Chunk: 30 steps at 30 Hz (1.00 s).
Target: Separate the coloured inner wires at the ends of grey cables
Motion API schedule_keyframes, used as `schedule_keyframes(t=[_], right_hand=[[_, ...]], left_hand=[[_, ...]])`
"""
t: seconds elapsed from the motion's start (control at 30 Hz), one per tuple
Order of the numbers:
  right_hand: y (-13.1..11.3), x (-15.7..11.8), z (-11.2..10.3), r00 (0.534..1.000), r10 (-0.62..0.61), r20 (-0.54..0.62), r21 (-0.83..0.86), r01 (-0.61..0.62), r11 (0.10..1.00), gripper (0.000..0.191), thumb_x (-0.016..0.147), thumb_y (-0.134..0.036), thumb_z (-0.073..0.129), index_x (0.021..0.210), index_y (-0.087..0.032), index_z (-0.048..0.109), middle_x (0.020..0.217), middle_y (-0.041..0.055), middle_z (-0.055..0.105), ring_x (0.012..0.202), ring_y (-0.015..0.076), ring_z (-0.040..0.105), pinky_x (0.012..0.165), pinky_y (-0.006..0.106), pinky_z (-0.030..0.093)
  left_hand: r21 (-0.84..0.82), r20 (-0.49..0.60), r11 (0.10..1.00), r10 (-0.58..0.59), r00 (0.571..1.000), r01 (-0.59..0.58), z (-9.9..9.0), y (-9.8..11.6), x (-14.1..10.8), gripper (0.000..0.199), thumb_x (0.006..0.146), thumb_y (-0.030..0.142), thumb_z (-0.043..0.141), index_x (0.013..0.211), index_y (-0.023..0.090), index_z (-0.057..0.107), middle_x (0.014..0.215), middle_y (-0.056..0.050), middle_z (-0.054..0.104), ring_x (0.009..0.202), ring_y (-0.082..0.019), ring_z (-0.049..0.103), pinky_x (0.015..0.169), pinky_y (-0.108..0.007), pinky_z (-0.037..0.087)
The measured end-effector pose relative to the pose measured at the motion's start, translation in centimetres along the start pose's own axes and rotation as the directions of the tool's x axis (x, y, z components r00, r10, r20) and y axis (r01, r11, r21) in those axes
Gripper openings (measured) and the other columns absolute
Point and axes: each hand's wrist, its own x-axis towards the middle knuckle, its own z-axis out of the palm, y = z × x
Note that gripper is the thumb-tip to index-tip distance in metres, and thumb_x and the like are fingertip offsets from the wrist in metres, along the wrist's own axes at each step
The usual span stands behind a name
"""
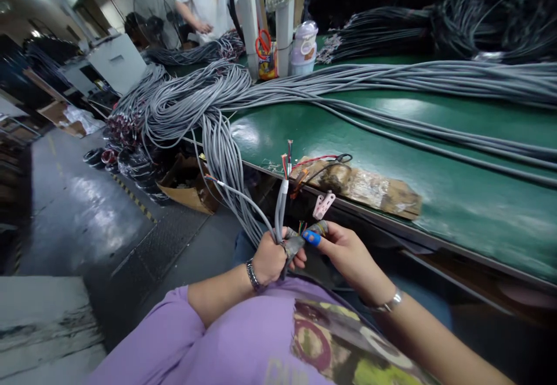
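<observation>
My left hand (270,259) is closed round several grey cables (282,206), whose stripped ends fan out into thin coloured wires (287,162). One cable (243,198) in this grip bends off to the left, its end bared. Close beside it, my right hand (343,251) pinches small coloured wires (303,226) between thumb and forefinger. A blue covering (311,237) wraps the right thumb, and greyish tape covers other fingertips. The fingers partly hide the wires' lower part. From the bench edge, a thick hank of grey cables (224,153) hangs down just left of my hands.
On the green bench (456,199) lie long grey cables (391,77) and a taped wooden board (374,191) with a pink clip (324,204) at its edge. Orange scissors (263,43) and a lilac cup (303,48) are by the posts. Another person (202,2) stands behind.
</observation>
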Motion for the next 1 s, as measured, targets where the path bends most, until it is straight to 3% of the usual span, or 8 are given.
schedule_keyframes(t=[0.23,0.43,0.57,0.73,0.87,1.0], right_hand=[[0.6,-0.6,0.3,1.000,0.001,-0.019,0.046,0.000,0.999,0.039,0.063,-0.054,0.074,0.065,-0.018,0.059,0.058,-0.0010,0.057,0.053,0.0120,0.048,0.052,0.025,0.041],[0.4,-1.0,0.1,0.999,-0.016,0.034,0.022,0.015,1.000,0.035,0.067,-0.051,0.072,0.063,-0.019,0.058,0.057,-0.0020,0.054,0.055,0.0120,0.046,0.054,0.025,0.042],[-0.2,-0.7,-0.5,0.999,-0.014,0.040,-0.024,0.015,1.000,0.032,0.072,-0.050,0.067,0.067,-0.019,0.060,0.061,-0.0004,0.056,0.057,0.0131,0.047,0.056,0.026,0.043],[-0.5,0.0,-0.9,0.996,0.006,0.092,0.045,-0.010,0.999,0.032,0.073,-0.048,0.067,0.083,-0.018,0.065,0.076,0.0034,0.064,0.066,0.0157,0.054,0.059,0.027,0.044],[-0.5,0.3,-0.4,0.980,0.023,0.197,0.108,-0.045,0.993,0.027,0.072,-0.045,0.070,0.078,-0.019,0.066,0.069,0.0022,0.066,0.067,0.0168,0.058,0.066,0.029,0.047],[-0.1,0.3,-0.3,0.979,0.038,0.198,0.116,-0.062,0.991,0.031,0.070,-0.048,0.072,0.075,-0.018,0.065,0.073,0.0037,0.068,0.068,0.0176,0.059,0.070,0.031,0.048]], left_hand=[[-0.076,-0.100,0.997,0.018,0.995,-0.026,0.1,0.4,-0.2,0.034,0.068,0.045,0.067,0.064,0.015,0.054,0.053,0.000,0.059,0.041,-0.008,0.054,0.036,-0.016,0.033],[-0.053,-0.127,0.998,0.028,0.991,-0.035,0.1,0.5,-0.1,0.033,0.070,0.044,0.067,0.061,0.015,0.053,0.049,0.002,0.055,0.037,-0.006,0.048,0.036,-0.017,0.033],[-0.047,-0.093,0.999,0.016,0.996,-0.021,-0.1,0.5,0.0,0.036,0.068,0.046,0.069,0.060,0.016,0.050,0.049,0.002,0.055,0.036,-0.006,0.046,0.036,-0.017,0.033],[-0.008,-0.032,1.000,-0.003,0.999,0.003,-0.1,0.4,-0.1,0.037,0.069,0.047,0.068,0.060,0.016,0.050,0.049,0.002,0.055,0.036,-0.006,0.046,0.037,-0.017,0.034],[0.061,0.019,0.998,0.011,1.000,-0.013,-0.3,0.2,-0.1,0.035,0.072,0.045,0.065,0.060,0.015,0.052,0.050,0.002,0.055,0.037,-0.006,0.048,0.037,-0.017,0.035],[0.136,0.093,0.991,-0.026,0.995,0.013,-0.7,0.0,-0.1,0.034,0.073,0.044,0.064,0.059,0.014,0.054,0.051,0.000,0.056,0.038,-0.007,0.049,0.037,-0.017,0.036]])
